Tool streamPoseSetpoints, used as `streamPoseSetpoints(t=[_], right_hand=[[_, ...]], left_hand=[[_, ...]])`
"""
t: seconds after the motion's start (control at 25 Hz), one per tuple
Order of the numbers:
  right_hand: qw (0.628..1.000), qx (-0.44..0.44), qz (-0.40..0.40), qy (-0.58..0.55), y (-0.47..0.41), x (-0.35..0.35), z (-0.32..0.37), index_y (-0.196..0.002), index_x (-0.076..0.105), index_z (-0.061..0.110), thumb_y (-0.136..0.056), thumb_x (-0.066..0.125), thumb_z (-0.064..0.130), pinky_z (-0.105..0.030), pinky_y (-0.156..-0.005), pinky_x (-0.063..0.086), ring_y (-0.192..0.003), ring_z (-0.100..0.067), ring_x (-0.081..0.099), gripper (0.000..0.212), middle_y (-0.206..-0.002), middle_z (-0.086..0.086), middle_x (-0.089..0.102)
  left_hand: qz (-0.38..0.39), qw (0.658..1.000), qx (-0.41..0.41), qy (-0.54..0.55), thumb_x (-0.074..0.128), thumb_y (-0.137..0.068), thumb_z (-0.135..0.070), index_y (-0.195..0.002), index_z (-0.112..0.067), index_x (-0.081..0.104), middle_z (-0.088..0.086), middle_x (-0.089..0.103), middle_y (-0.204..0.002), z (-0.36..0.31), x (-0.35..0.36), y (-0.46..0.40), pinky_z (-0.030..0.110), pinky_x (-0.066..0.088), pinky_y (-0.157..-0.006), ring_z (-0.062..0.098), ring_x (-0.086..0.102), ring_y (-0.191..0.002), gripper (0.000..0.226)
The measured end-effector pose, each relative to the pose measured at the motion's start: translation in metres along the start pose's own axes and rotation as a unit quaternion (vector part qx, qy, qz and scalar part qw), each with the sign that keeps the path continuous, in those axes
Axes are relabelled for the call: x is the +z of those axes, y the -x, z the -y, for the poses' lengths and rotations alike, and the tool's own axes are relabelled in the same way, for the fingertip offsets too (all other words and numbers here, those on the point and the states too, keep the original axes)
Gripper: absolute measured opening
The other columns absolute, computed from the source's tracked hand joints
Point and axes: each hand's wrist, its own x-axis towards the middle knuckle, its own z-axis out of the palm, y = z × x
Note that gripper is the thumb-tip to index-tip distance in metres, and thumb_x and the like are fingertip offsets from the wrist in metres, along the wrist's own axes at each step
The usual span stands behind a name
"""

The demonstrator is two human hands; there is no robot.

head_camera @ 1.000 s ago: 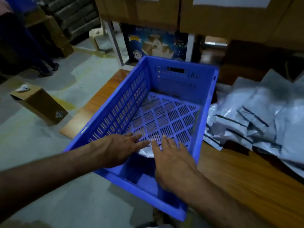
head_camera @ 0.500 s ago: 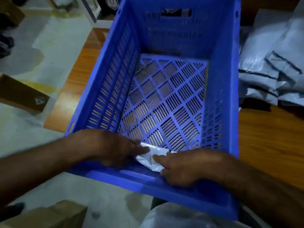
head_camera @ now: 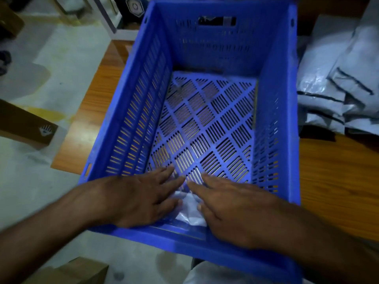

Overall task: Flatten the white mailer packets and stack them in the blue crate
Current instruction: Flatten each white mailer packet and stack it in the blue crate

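A blue slatted crate stands on the wooden table. At its near end a white mailer packet lies on the crate floor, mostly covered by both hands. My left hand presses on the packet's left part with straight, spread fingers. My right hand lies flat on its right part, fingers pointing toward the crate's middle. A heap of white mailer packets with dark seal strips sits on the table to the right of the crate.
Brown cardboard boxes stand on the pale floor to the left, and another box corner shows at the bottom. A white frame stands beyond the table's far left corner.
Both hands have gone from curled fingers pinching the packet to flat, spread fingers pressing it down. The view has tilted further down over the crate.
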Motion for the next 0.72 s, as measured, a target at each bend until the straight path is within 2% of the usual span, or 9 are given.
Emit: streamPoseSetpoints(t=[0.04, 0.12, 0.16, 0.2, 0.36, 0.44, 0.52, 0.64, 0.72], right_hand=[[0.991, -0.004, -0.12, 0.053, 0.008, 0.0, -0.001, -0.162, 0.031, 0.024, -0.102, 0.039, 0.036, -0.045, -0.125, 0.03, -0.154, -0.024, 0.033, 0.062, -0.168, -0.011, 0.03], [0.945, -0.003, -0.311, 0.105, 0.022, -0.005, -0.013, -0.152, 0.052, 0.019, -0.094, 0.044, 0.036, -0.048, -0.119, 0.039, -0.144, -0.025, 0.049, 0.061, -0.157, -0.013, 0.049], [0.931, -0.001, -0.351, 0.096, 0.029, -0.012, -0.022, -0.149, 0.055, 0.018, -0.093, 0.043, 0.037, -0.051, -0.118, 0.04, -0.143, -0.026, 0.05, 0.061, -0.155, -0.014, 0.051], [0.919, 0.001, -0.381, 0.101, 0.034, -0.018, -0.034, -0.15, 0.055, 0.016, -0.095, 0.041, 0.037, -0.053, -0.119, 0.038, -0.145, -0.027, 0.048, 0.061, -0.157, -0.014, 0.049], [0.889, 0.015, -0.438, 0.131, 0.068, -0.031, -0.105, -0.157, 0.043, 0.014, -0.103, 0.036, 0.035, -0.055, -0.125, 0.026, -0.156, -0.027, 0.028, 0.058, -0.167, -0.014, 0.033], [0.882, 0.012, -0.452, 0.13, 0.083, -0.028, -0.149, -0.159, 0.04, 0.014, -0.104, 0.036, 0.034, -0.057, -0.125, 0.024, -0.158, -0.026, 0.023, 0.058, -0.168, -0.014, 0.029], [0.877, 0.012, -0.465, 0.122, 0.099, -0.027, -0.194, -0.159, 0.039, 0.014, -0.103, 0.038, 0.033, -0.057, -0.125, 0.022, -0.159, -0.025, 0.018, 0.059, -0.17, -0.014, 0.026], [0.882, 0.04, -0.454, 0.118, 0.121, -0.027, -0.256, -0.165, 0.026, 0.02, -0.106, 0.033, 0.038, -0.054, -0.128, 0.013, -0.161, -0.02, 0.002, 0.062, -0.174, -0.009, 0.011], [0.888, 0.061, -0.443, 0.107, 0.134, -0.026, -0.294, -0.166, 0.019, 0.023, -0.106, 0.026, 0.042, -0.052, -0.129, 0.007, -0.161, -0.019, -0.004, 0.064, -0.175, -0.007, 0.003]], left_hand=[[-0.043, 0.998, -0.04, 0.012, -0.007, -0.1, -0.061, -0.163, -0.021, 0.02, 0.012, 0.01, -0.168, -0.002, -0.003, -0.004, 0.023, -0.002, -0.123, 0.024, 0.02, -0.155, 0.08], [-0.168, 0.984, -0.063, 0.003, 0.013, -0.105, -0.054, -0.155, -0.014, 0.041, 0.019, 0.036, -0.161, -0.017, -0.013, -0.006, 0.035, 0.018, -0.125, 0.03, 0.04, -0.147, 0.07], [-0.236, 0.969, -0.072, -0.014, 0.023, -0.105, -0.05, -0.152, -0.009, 0.046, 0.021, 0.041, -0.157, -0.026, -0.018, -0.011, 0.041, 0.025, -0.118, 0.034, 0.044, -0.143, 0.066], [-0.269, 0.96, -0.077, -0.016, 0.029, -0.104, -0.047, -0.151, -0.007, 0.047, 0.023, 0.042, -0.156, -0.033, -0.02, -0.017, 0.044, 0.027, -0.113, 0.037, 0.045, -0.142, 0.064], [-0.361, 0.927, -0.1, -0.023, 0.025, -0.105, -0.045, -0.156, -0.009, 0.038, 0.021, 0.031, -0.162, -0.101, -0.048, -0.058, 0.047, 0.024, -0.115, 0.035, 0.034, -0.149, 0.063], [-0.374, 0.919, -0.122, -0.022, 0.021, -0.107, -0.048, -0.156, -0.009, 0.039, 0.021, 0.033, -0.162, -0.136, -0.064, -0.078, 0.047, 0.024, -0.114, 0.035, 0.034, -0.149, 0.065], [-0.41, 0.901, -0.137, -0.027, 0.025, -0.105, -0.048, -0.154, -0.008, 0.043, 0.022, 0.037, -0.159, -0.175, -0.083, -0.099, 0.047, 0.025, -0.11, 0.037, 0.038, -0.146, 0.065], [-0.446, 0.881, -0.155, -0.043, 0.033, -0.101, -0.045, -0.151, -0.007, 0.046, 0.021, 0.042, -0.156, -0.227, -0.104, -0.139, 0.046, 0.026, -0.11, 0.036, 0.042, -0.143, 0.065], [-0.435, 0.887, -0.155, -0.025, 0.033, -0.099, -0.042, -0.15, -0.006, 0.047, 0.022, 0.043, -0.155, -0.253, -0.11, -0.173, 0.049, 0.032, -0.116, 0.037, 0.043, -0.143, 0.065]])
